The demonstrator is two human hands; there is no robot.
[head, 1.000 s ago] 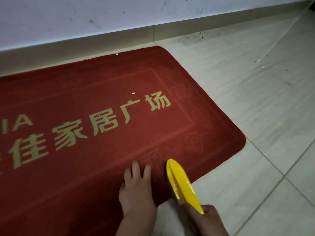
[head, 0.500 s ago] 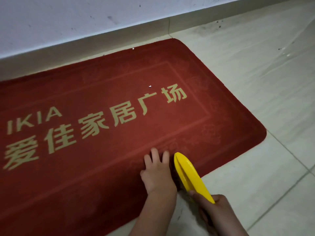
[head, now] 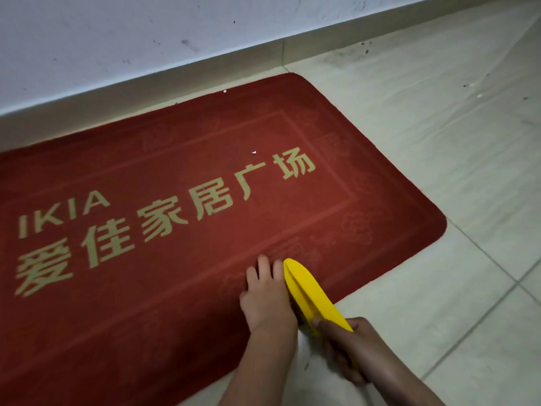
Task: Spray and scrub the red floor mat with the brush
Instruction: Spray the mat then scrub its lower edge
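The red floor mat [head: 181, 159] with gold lettering lies on the tiled floor along the wall. A yellow brush [head: 307, 291] rests on the mat near its front edge, its head pointing away from me. My right hand [head: 351, 347] grips the brush's handle at the lower end. Flat on the mat just left of the brush lies my left hand [head: 265, 294], fingers straight and pressing the pile down. No spray bottle is in view.
A pale wall [head: 146, 33] with a grey skirting runs behind the mat. Light tiled floor [head: 439, 142] spreads to the right and front, with dark specks near the wall. Small white crumbs [head: 253, 152] lie on the mat.
The camera has swung left, showing more of the mat's lettering. Both hands and the brush stay at the same spot near the mat's front edge.
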